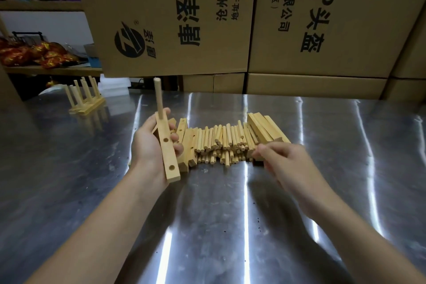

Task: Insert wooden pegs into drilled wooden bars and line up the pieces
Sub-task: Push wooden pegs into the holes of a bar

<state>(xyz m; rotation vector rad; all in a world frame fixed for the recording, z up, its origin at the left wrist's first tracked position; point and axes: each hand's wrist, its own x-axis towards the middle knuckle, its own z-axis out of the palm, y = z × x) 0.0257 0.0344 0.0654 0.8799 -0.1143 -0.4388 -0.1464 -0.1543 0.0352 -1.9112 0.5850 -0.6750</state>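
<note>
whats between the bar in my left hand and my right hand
Head view: the loose peg pile, with spare drilled bars at its left edge.

Steel table (230,226); pegs (221,143); bars (267,131)

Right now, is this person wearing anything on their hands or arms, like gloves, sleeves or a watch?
No. The left hand and right hand are bare, no gloves. The left forearm and right forearm are uncovered down to the picture's edge, so no sleeve shows. No watch, bracelet or ring is visible.
</note>
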